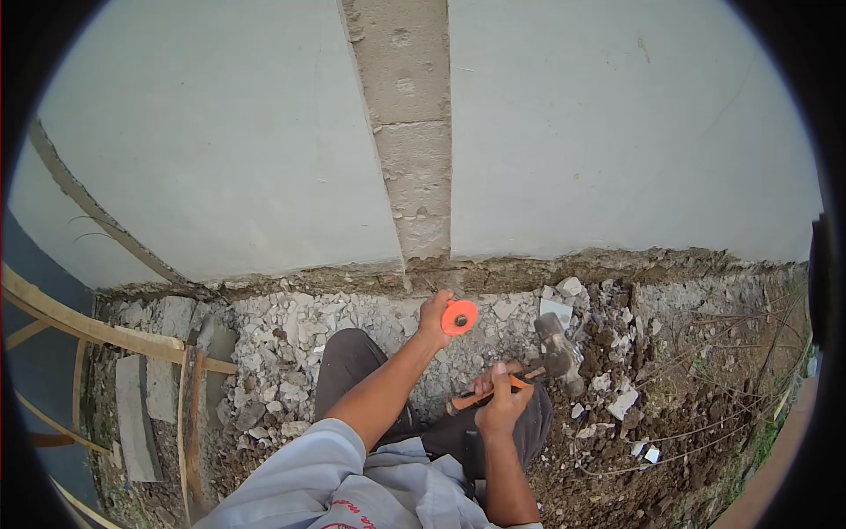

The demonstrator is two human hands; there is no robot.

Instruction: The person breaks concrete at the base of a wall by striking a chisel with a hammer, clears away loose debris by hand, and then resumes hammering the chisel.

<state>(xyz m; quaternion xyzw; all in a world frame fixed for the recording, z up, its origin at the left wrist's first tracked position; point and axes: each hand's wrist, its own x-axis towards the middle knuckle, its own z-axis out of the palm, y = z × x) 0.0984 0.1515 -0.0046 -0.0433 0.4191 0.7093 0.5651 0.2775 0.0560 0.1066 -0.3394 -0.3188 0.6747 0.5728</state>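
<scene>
My left hand [432, 316] is closed around a chisel at the foot of the wall. The chisel's round orange hand guard [465, 307] faces me, its dark striking end in the middle. The blade is mostly hidden behind hand and guard. In front of my right thigh, my right hand [500, 406] wraps around the handle of a hammer. The heavy, worn hammer head [555, 339] points up and right, over the rubble, apart from the chisel. Between the white panels, a strip of bare masonry [412, 167] runs down to the chiselled wall base [511, 275].
Broken grey rubble [278, 331] covers the ground along the wall. Wooden battens [115, 333] and a concrete slab piece [137, 423] stand at left. Dark soil [608, 458], white tile shards [623, 404] and thin twigs [696, 441] lie at right.
</scene>
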